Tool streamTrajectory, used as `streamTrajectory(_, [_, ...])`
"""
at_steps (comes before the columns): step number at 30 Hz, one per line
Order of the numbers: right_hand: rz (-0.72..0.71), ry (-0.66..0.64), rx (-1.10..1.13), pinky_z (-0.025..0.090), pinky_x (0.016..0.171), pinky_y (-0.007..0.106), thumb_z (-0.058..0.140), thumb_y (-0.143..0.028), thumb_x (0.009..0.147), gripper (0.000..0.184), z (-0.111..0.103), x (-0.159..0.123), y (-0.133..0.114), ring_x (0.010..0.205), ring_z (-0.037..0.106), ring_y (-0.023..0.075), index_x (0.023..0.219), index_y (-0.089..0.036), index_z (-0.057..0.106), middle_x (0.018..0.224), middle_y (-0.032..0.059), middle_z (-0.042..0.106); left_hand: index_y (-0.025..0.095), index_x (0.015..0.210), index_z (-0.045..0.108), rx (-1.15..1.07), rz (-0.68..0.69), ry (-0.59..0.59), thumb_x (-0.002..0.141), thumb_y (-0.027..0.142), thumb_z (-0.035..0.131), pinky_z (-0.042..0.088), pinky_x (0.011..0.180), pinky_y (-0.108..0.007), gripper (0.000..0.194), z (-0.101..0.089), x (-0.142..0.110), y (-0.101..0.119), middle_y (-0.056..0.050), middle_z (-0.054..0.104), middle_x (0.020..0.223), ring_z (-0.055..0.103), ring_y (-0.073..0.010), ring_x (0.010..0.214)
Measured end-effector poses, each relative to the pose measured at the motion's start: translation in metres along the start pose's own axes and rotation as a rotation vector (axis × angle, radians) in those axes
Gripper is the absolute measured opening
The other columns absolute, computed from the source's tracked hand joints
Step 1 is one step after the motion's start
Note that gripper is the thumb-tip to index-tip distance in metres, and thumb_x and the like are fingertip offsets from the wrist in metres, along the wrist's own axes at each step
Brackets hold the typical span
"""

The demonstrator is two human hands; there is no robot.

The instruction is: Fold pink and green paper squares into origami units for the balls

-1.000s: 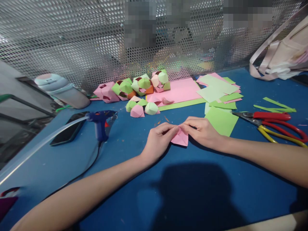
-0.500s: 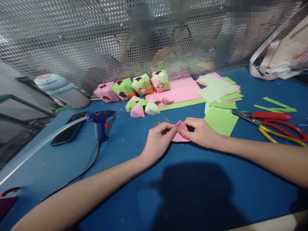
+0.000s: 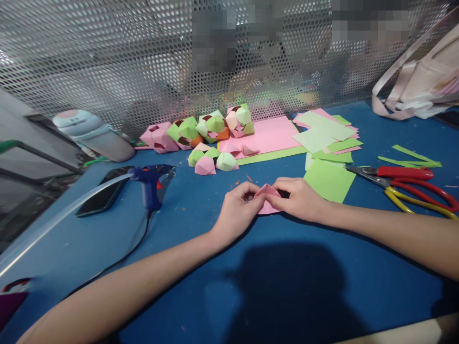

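Note:
A small folded piece of pink paper [image 3: 268, 206] is pinched between both my hands near the middle of the blue table. My left hand [image 3: 238, 208] grips its left side, thumb toward the centre. From the right, my right hand [image 3: 301, 199] grips the other side, its thumb close to the left one. The paper's top rises to a peak between the fingers, and its lower edge spreads out below the thumbs. Just beyond sit several small folded paper pieces [image 3: 205, 165] in pink and green. Green paper squares [image 3: 330, 181] lie beside my right hand.
A blue glue gun [image 3: 149, 186] stands on the left by a phone [image 3: 102, 198] and a bottle [image 3: 95, 136]. Folded paper balls [image 3: 186, 131] line the perforated metal screen [image 3: 143, 57]. Scissors [image 3: 423, 193], pliers [image 3: 405, 173] and green strips [image 3: 412, 155] lie right.
My thumbs have drawn closer together over the pink paper, and its peak sits slightly lower. Both hands keep their hold; the things around them stay in place.

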State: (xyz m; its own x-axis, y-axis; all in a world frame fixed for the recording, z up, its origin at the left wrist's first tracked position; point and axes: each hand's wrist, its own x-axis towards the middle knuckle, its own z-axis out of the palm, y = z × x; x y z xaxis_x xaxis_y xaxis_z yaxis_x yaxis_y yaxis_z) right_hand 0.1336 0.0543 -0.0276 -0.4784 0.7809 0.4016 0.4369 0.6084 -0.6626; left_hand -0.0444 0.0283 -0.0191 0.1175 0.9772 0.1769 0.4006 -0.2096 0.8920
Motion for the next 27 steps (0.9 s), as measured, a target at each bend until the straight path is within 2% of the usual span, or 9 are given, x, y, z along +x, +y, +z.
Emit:
streamTrajectory(6, [-0.016,-0.017,-0.038,0.031,0.058,0.025,0.051,-0.026,0.089,0.031,0.001,0.000,0.000,0.059,0.041,0.0093,0.060,-0.017,0.046,0.062,-0.0027,0.046,0.015,0.075,0.062,0.008,-0.010,0.004,0.079,0.030,0.064,0.039,0.058,-0.022,0.015,0.001,0.000,0.000,0.001,0.060,0.069,0.049,-0.0106,0.062])
streamTrajectory(11, [0.044,-0.034,0.014,0.038,0.064,0.025,0.052,-0.029,0.089,0.021,-0.003,0.000,-0.004,0.068,0.051,0.0115,0.074,-0.016,0.060,0.074,0.0011,0.058,0.016,0.077,0.061,0.000,-0.002,-0.047,0.081,0.033,0.062,0.041,0.061,-0.023,0.017,0.000,0.002,-0.002,0.000,0.061,0.073,0.051,-0.0114,0.066])
streamTrajectory(15, [0.035,0.021,0.080,0.042,0.072,0.026,0.050,-0.029,0.091,0.021,-0.019,0.007,-0.010,0.078,0.057,0.0129,0.085,-0.017,0.066,0.085,0.0029,0.065,0.016,0.081,0.062,0.052,0.013,-0.027,0.082,0.036,0.061,0.040,0.059,-0.022,0.019,-0.012,0.011,-0.004,0.000,0.060,0.073,0.050,-0.0111,0.065])
streamTrajectory(20, [-0.001,0.127,-0.007,0.043,0.065,0.026,0.054,-0.023,0.086,0.016,-0.051,0.020,-0.016,0.072,0.057,0.0129,0.086,-0.015,0.068,0.084,0.0035,0.067,0.015,0.086,0.063,0.097,0.042,0.086,0.079,0.031,0.061,0.039,0.057,-0.022,0.017,-0.037,0.031,-0.013,-0.001,0.061,0.073,0.051,-0.0111,0.062])
streamTrajectory(24, [-0.040,0.105,-0.108,0.044,0.067,0.028,0.054,-0.020,0.083,0.017,-0.064,0.041,-0.003,0.071,0.058,0.0137,0.089,-0.016,0.069,0.089,0.0048,0.069,0.015,0.085,0.063,0.166,0.091,0.145,0.081,0.031,0.058,0.037,0.054,-0.022,0.017,-0.047,0.043,-0.027,-0.001,0.060,0.068,0.049,-0.0105,0.058])
streamTrajectory(27, [-0.026,0.012,-0.187,0.044,0.071,0.031,0.054,-0.018,0.080,0.019,-0.061,0.073,0.021,0.076,0.060,0.0162,0.090,-0.017,0.070,0.092,0.0055,0.070,0.015,0.086,0.063,0.164,0.116,0.129,0.082,0.035,0.058,0.038,0.055,-0.022,0.021,-0.047,0.047,-0.038,-0.002,0.061,0.071,0.048,-0.0107,0.058])
